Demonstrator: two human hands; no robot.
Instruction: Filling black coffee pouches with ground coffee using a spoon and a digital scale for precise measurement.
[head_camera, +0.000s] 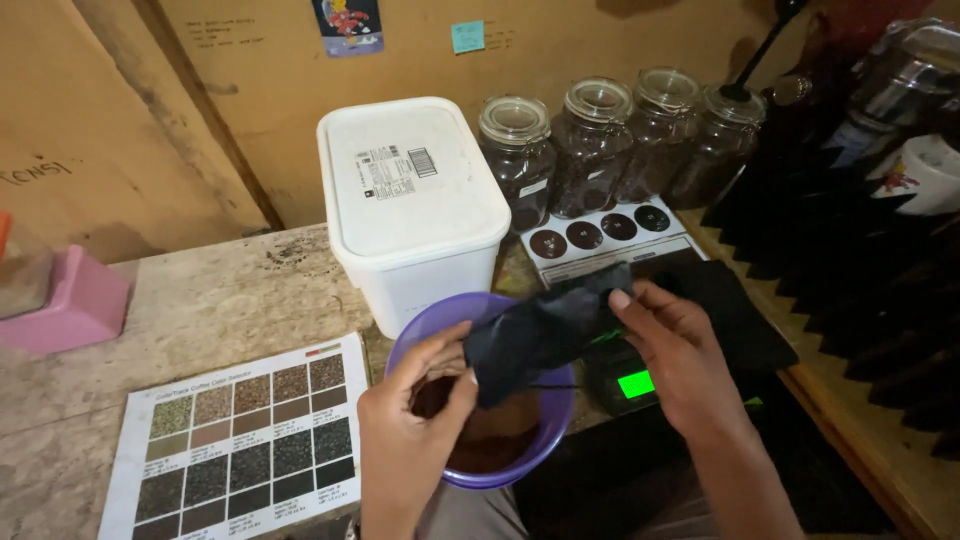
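The single head-worn camera is looking steeply down and forward from close above the worktable (200, 300), facing the brown back wall (620, 40) at twelve o'clock. It is sitting near enough that both forearms are entering from six o'clock.

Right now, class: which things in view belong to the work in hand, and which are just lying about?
In use:
left hand
right hand
black bag, held by both
purple bowl beneath it

Lying about:
white lidded tub
four glass jars
colour chart
pink block
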